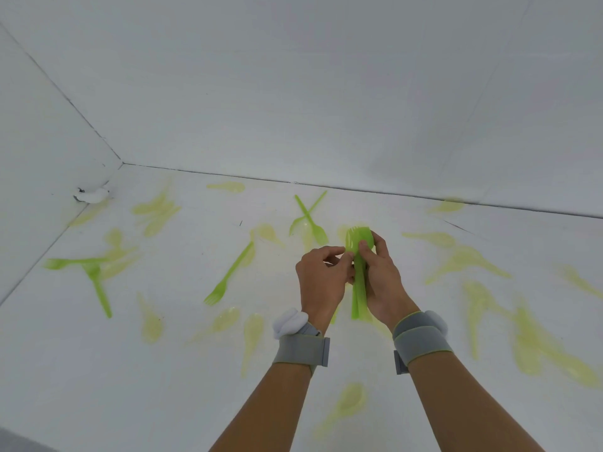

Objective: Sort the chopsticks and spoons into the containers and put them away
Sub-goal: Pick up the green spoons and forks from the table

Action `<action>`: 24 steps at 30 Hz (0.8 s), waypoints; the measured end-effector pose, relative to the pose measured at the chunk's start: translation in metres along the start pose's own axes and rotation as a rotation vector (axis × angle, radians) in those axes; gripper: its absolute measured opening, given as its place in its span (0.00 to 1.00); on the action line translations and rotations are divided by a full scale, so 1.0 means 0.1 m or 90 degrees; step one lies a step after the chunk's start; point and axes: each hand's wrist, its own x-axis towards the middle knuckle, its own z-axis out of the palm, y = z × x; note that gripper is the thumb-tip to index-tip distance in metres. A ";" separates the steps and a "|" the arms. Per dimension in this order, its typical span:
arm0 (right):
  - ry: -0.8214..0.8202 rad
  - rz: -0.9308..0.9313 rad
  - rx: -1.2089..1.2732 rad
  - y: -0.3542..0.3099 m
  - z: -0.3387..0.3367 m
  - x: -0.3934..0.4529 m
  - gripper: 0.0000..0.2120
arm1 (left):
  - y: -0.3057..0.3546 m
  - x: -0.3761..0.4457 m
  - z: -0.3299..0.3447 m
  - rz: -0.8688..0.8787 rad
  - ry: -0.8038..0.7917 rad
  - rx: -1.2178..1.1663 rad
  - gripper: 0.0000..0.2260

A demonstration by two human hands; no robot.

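Observation:
A bundle of green plastic forks (pixel 356 282) stands upright between both hands above the white table (pixel 182 370), tines up. My right hand (pixel 381 275) grips the bundle, thumb on the fork heads. My left hand (pixel 321 275) pinches the bundle's left side with fingertips. More green forks lie loose: one (pixel 228 275) left of my hands, a crossed pair (pixel 310 216) behind them, two (pixel 94 272) at the far left. Several pale yellow-green spoons, such as one (pixel 252 337) near my left wrist, are scattered over the table. No chopsticks or containers are in view.
White walls enclose the table at the back and left, meeting in a corner (pixel 122 163). A small white object (pixel 91 194) sits on the left wall near that corner. Grey bands wrap both wrists.

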 end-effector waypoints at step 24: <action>0.044 -0.081 -0.016 -0.31 -0.85 -0.62 0.11 | 0.23 -0.60 0.63 0.091 -0.112 0.053 0.06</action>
